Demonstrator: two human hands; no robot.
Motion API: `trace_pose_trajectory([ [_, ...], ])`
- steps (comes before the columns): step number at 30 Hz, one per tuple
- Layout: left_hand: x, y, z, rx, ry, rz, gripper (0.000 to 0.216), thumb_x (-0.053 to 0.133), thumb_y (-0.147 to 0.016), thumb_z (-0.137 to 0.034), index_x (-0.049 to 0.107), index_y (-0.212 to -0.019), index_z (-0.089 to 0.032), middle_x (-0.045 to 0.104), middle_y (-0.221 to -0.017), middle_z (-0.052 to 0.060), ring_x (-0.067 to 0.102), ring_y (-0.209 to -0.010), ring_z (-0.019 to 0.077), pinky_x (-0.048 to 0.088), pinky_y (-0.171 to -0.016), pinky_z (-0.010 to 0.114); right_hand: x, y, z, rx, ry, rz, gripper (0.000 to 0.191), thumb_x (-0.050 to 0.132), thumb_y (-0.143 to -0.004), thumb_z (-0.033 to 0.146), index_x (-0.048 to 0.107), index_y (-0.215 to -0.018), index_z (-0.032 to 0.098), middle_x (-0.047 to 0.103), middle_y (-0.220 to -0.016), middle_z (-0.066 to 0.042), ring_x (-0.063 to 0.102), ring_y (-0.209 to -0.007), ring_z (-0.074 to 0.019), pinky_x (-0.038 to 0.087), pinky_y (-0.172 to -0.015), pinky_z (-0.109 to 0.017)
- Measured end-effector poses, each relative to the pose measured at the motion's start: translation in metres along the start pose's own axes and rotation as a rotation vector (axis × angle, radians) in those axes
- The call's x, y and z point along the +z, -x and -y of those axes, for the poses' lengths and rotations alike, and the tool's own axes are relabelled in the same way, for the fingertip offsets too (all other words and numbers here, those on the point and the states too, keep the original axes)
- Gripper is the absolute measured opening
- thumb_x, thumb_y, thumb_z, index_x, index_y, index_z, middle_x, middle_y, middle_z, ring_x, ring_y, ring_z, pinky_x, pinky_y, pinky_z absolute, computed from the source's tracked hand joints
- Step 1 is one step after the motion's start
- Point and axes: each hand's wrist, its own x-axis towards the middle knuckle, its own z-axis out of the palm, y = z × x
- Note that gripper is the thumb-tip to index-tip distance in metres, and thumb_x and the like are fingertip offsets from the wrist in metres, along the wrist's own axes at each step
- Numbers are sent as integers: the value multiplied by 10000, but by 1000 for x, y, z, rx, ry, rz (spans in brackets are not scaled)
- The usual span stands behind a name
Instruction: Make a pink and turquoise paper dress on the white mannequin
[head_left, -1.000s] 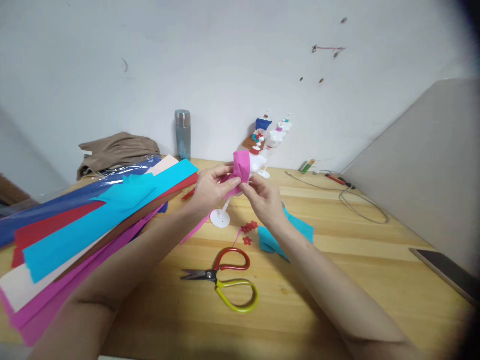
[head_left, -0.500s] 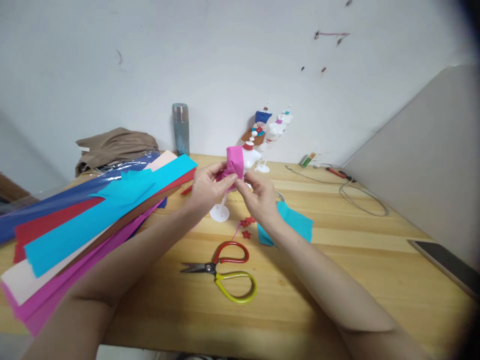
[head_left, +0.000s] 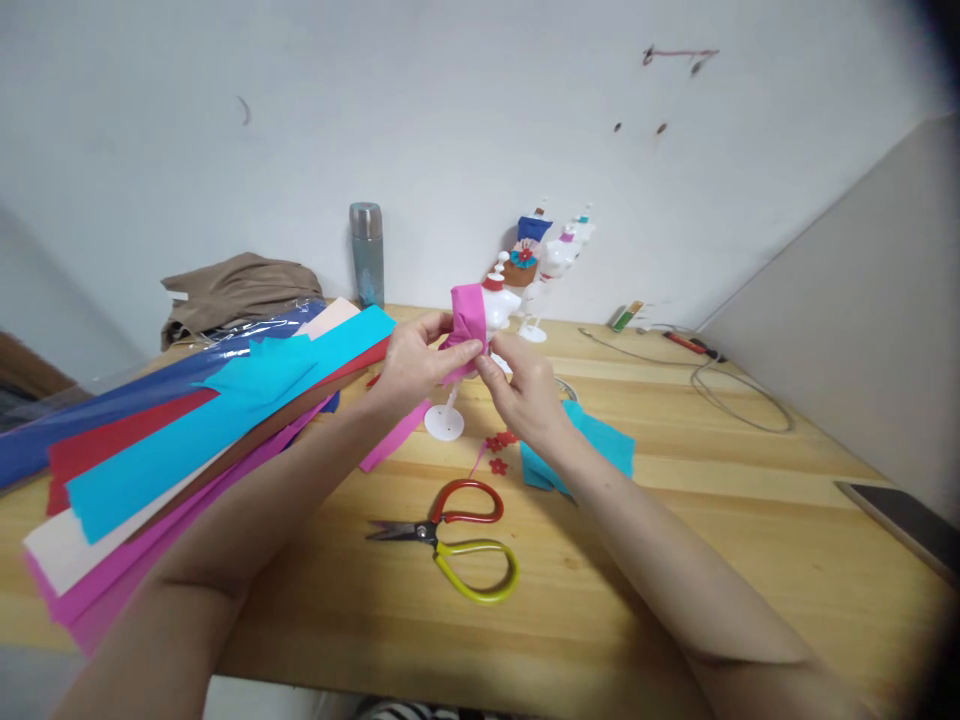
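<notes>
Both hands meet above the middle of the wooden table [head_left: 675,520]. My left hand [head_left: 415,362] pinches a piece of pink paper [head_left: 468,312] wrapped round a small white doll form [head_left: 501,308] that stands on a thin stem with a round white base [head_left: 444,423]. My right hand [head_left: 525,392] is closed on the lower edge of the same pink paper, thumb and fingers pressed together. Red-and-yellow scissors [head_left: 450,545] lie shut on the table in front of my arms.
A fan of long paper sheets [head_left: 187,430] in blue, red, cyan, white and pink covers the left. A cyan scrap [head_left: 600,445] and small red paper flowers [head_left: 498,452] lie by my right wrist. Behind stand dressed doll forms [head_left: 547,255], a flask [head_left: 366,252], brown cloth [head_left: 232,290] and cables [head_left: 735,390]. A dark tablet [head_left: 900,520] lies at the right edge.
The view shifted slightly. My hands stayed on the pink paper, turning and pressing it a little tighter round the white form; the form's red-collared top now shows beside the paper.
</notes>
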Motion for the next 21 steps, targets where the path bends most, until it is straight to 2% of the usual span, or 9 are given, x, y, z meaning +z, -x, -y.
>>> trace_pose_trajectory([
  [4, -1, 0, -2, -3, -8, 16, 255, 827, -659, -294, 734, -849, -153, 789, -880, 61, 729, -850, 207, 579, -828, 349, 2, 1, 0, 30, 17, -13, 351, 453, -1033, 489, 533, -787, 251, 589, -759, -40, 538, -753, -222, 415, -696, -370],
  [8, -1, 0, -3, -1, 1, -11, 278, 850, -641, -286, 723, -849, -153, 782, -870, 55, 728, -850, 207, 570, -811, 334, 1, 0, 2, 49, -25, 14, 337, 459, -1029, 476, 614, -841, 243, 665, -808, -58, 602, -783, -229, 474, -725, -383],
  [11, -5, -4, 0, -51, 70, -5, 325, 882, -625, -316, 710, -849, -152, 777, -845, 49, 733, -806, 201, 580, -776, 332, -2, -1, 1, 87, -88, 47, 311, 493, -1016, 471, 706, -1063, 249, 759, -1015, -90, 684, -963, -268, 537, -864, -446],
  [14, -18, -13, 2, -99, 173, -6, 368, 903, -602, -335, 707, -859, -160, 782, -857, 47, 737, -811, 190, 586, -818, 332, -5, 0, -4, 157, -196, 26, 428, 544, -992, 467, 648, -1356, 265, 743, -1275, -111, 689, -1171, -292, 529, -1021, -518],
  [17, -38, -22, -1, -115, 291, -6, 439, 905, -586, -383, 714, -926, -181, 791, -942, 72, 740, -901, 214, 591, -851, 351, -6, 0, -11, 221, -287, -27, 483, 575, -975, 467, 624, -1414, 272, 739, -1305, -121, 707, -1170, -290, 545, -1022, -542],
  [21, -60, -24, -8, -44, 355, 35, 431, 820, -655, -561, 690, -888, -222, 771, -1083, 103, 681, -1187, 324, 582, -952, 490, -6, -2, -17, 302, -366, -74, 434, 621, -945, 463, 688, -1331, 277, 763, -1260, -113, 722, -1149, -295, 563, -1000, -549],
])
